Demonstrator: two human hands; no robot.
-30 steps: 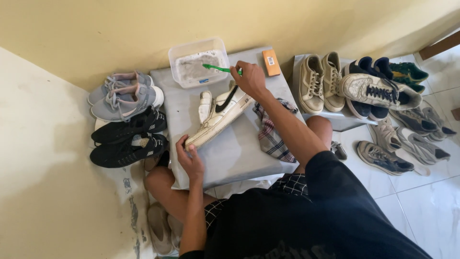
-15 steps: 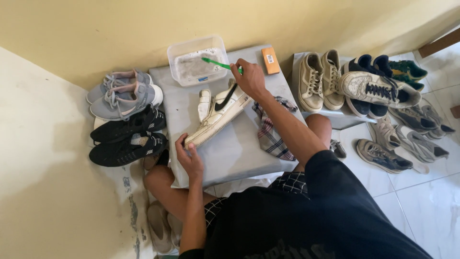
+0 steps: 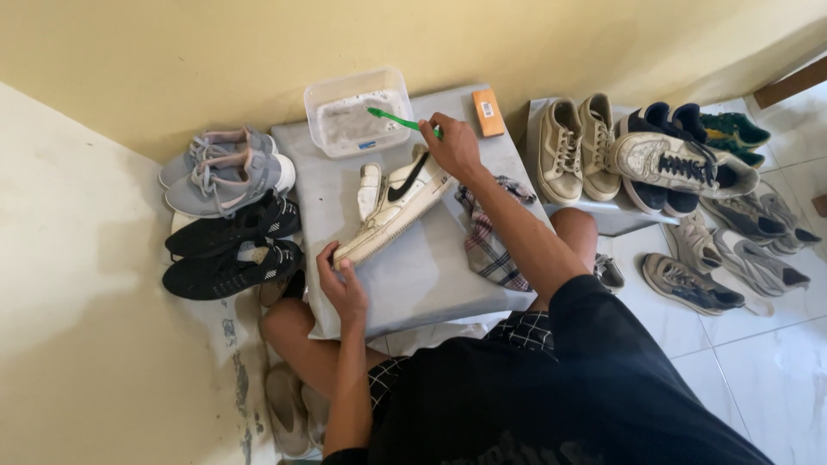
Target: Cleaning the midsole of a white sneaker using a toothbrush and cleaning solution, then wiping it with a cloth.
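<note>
While brush bristles blur, hand apparently grips it.

Beside the left hand's fingers, the white sneaker looks like smooth, scuffed leather. The right hand's fingers pinch a glossy green plastic toothbrush, beyond them a clear plastic tub; below lies woven checked cloth.

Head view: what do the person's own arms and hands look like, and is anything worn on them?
Both arms are bare from the upper arm down; no sleeves reach the forearms. The left hand and right hand are bare too: no gloves, and no watch, ring or wristband that I can make out. A dark garment covers the torso, with dark checked shorts below.
</note>
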